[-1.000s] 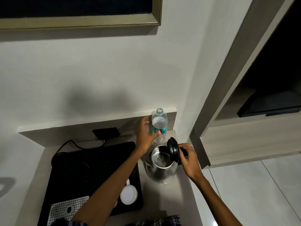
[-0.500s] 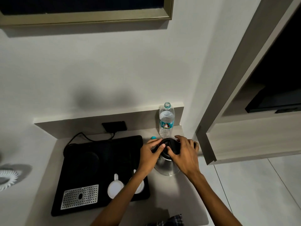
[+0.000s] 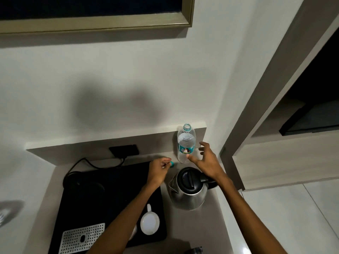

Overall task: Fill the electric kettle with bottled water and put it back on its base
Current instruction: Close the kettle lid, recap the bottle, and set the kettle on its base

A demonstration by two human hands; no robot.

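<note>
Centrally, lower right of middle: steel kettle, black lid shut, standing on the counter beside a black tray. Bottle: uncapped, upright against the back ledge, above the kettle. Right hand: fingers spread, empty, just beside the bottle. Left hand: loosely curled, empty, by the teal cap. White cup on the tray, lower middle.

Both bare forearms reach from the near edge toward the far wall. The left hand is loosely curled, fingers bent inward, holding nothing visible. The right hand, further right and slightly farther, is spread open, palm down, thumb pointing left
</note>
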